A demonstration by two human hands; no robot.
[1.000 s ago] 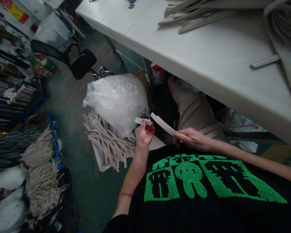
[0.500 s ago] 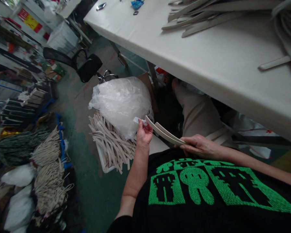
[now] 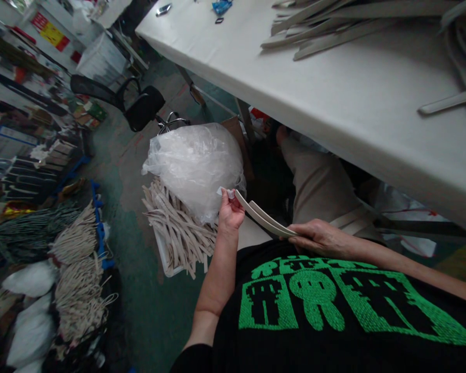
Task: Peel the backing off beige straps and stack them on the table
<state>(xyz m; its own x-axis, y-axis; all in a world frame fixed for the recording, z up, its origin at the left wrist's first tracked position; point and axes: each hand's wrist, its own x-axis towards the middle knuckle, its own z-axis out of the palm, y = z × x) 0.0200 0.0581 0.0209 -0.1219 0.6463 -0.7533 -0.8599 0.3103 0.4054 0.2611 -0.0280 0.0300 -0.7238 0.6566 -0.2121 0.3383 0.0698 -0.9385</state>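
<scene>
Between my two hands runs a beige strap point(image 3: 264, 215), folded or doubled so that two layers show, bowed slightly downward. My right hand point(image 3: 314, 235) is closed round its lower end, near my lap. Close to the strap's upper tip, my left hand point(image 3: 232, 211) pinches a small white translucent piece point(image 3: 226, 192), perhaps plastic or paper. Whether the left fingers also touch the strap tip is hard to tell. Just beyond the left hand sits a big clear plastic bag point(image 3: 196, 163), resting over a white bin point(image 3: 162, 254) full of similar beige straps point(image 3: 178, 228).
A white-covered table point(image 3: 334, 98) stretches across the upper right, with a pile of straps point(image 3: 326, 23) and a blue wrapper point(image 3: 221, 6) on it. A black office chair point(image 3: 143, 106) stands behind the bag. Bundles of cord point(image 3: 77, 290) lie on the left.
My left fingers and the white piece have come slightly closer to the strap's upper tip. The right hand keeps its hold, shifted a little. The view has moved slightly.
</scene>
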